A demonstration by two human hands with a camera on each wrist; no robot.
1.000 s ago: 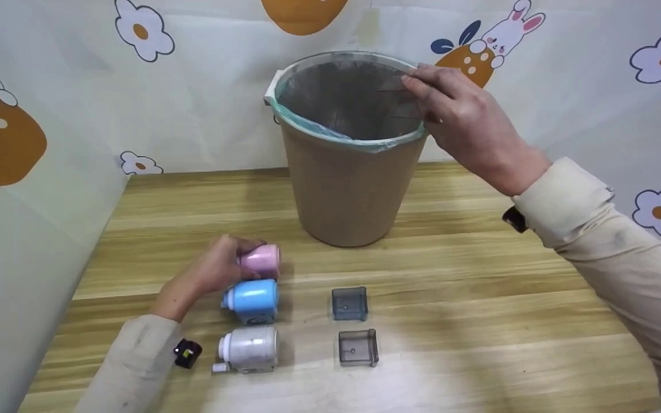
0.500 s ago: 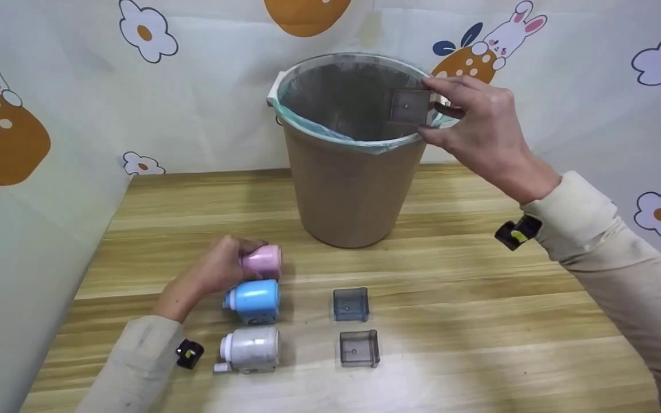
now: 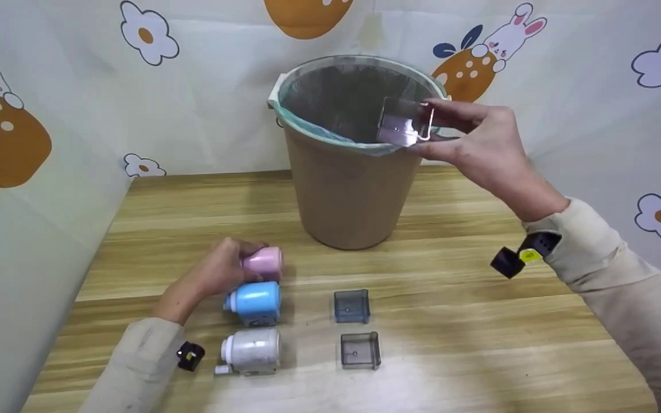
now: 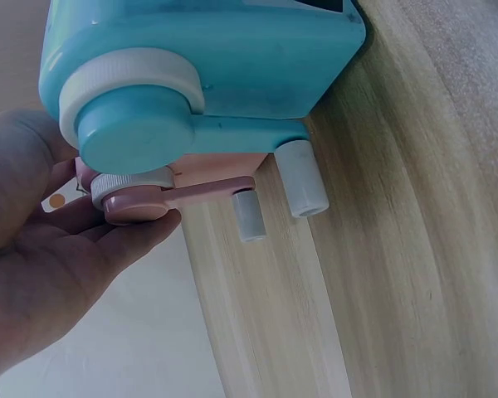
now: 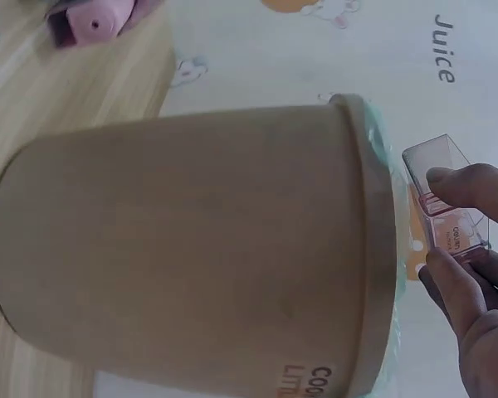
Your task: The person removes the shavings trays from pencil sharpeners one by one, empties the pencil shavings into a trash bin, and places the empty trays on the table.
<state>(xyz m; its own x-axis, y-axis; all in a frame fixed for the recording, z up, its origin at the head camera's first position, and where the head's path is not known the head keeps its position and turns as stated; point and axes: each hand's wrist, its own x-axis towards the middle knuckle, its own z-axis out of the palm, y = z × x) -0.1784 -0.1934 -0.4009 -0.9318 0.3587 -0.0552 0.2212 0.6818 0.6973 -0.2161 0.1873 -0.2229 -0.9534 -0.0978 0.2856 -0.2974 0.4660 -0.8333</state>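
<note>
My right hand (image 3: 488, 140) pinches a clear pencil sharpener drawer (image 3: 396, 123) between thumb and fingers, at the near right rim of a brown bin (image 3: 353, 195). In the right wrist view the drawer (image 5: 438, 157) looks see-through, with some print on it. My left hand (image 3: 221, 269) grips a pink crank pencil sharpener (image 3: 266, 261) on the table. A blue pencil sharpener (image 3: 257, 299) stands just in front of it, and a grey one (image 3: 256, 348) nearer me. In the left wrist view, the blue sharpener (image 4: 191, 50) partly hides the pink one (image 4: 137, 203).
Two smoky drawers, one bluish (image 3: 352, 306) and one grey (image 3: 360, 350), lie right of the sharpeners on the wooden table (image 3: 479, 321). The bin has a pale green liner (image 3: 319, 127) over its rim. Behind it hangs a printed cloth (image 3: 216, 86).
My right hand has turned and come slightly down and toward me, bringing the drawer from hardly visible inside the bin's mouth to in plain view. My left hand stays on the pink sharpener.
</note>
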